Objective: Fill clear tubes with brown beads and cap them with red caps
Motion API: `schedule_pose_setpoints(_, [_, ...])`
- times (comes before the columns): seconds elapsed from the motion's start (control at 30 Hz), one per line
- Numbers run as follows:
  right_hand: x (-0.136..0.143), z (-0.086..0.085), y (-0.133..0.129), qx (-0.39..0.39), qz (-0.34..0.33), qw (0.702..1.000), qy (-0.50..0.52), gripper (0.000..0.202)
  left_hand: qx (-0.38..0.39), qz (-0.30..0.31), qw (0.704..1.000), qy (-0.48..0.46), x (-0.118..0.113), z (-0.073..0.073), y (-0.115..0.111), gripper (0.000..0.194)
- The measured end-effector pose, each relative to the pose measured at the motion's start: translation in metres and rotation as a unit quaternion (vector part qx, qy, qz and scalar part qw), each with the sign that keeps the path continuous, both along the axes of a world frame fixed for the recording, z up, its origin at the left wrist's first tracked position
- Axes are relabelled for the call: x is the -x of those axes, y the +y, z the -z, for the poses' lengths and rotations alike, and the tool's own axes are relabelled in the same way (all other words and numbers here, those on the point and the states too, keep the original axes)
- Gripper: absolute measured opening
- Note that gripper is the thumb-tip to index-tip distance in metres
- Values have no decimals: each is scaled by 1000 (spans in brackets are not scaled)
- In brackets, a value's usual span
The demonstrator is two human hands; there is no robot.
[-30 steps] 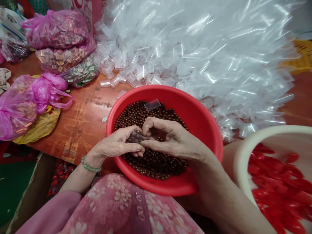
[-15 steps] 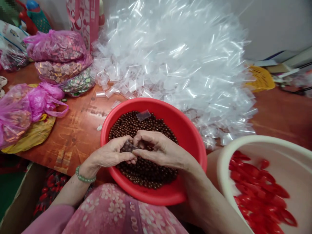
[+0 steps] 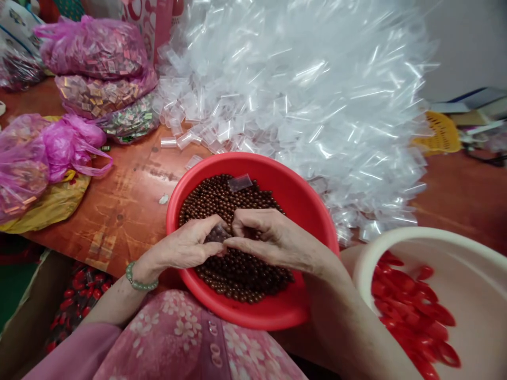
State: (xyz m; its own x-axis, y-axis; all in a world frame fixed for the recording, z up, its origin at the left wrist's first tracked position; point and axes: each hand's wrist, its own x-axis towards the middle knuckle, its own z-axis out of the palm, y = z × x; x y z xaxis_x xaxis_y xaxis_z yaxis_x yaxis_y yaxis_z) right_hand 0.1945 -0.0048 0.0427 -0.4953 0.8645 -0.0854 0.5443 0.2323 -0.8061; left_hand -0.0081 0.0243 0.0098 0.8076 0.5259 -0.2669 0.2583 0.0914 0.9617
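Over a red basin [image 3: 317, 221] of shiny dark brown beads [image 3: 245, 285], both of my hands meet. My left hand [image 3: 186, 243], with a green bead bracelet [image 3: 138, 282] at the wrist, pinches a small clear plastic sleeve [image 3: 216, 234] between thumb and fingers. My right hand [image 3: 273, 235] is closed, its thumb and bent fingers at the sleeve's right edge. Whether a bead sits between those fingertips is hidden. Another flat clear sleeve [image 3: 240, 183] lies on the beads near the basin's far side.
A large heap of clear plastic sleeves [image 3: 301, 95] rises behind the basin. Pink bags [image 3: 95, 53] of small pieces lie at the left. To the right stands a cream tub [image 3: 415, 235] holding red plastic pieces [image 3: 420, 311]. A yellow perforated basket [image 3: 441, 132] is farther back.
The view has shifted slightly, so the basin and heap appear a little farther right. My hands stay together at the sleeve, the left fingers now covering more of it.
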Motion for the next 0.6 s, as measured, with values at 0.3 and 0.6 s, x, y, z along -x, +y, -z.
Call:
schedule_pose_setpoints(0.3, [-32, 19, 51, -68, 123, 983, -117, 16, 93, -54, 991, -75, -3, -3, 0, 14])
schedule_pose_setpoints(0.6, [-81, -50, -33, -163, 363, 893, -211, 18, 120, -66, 985, -105, -1, -16, -1, 33])
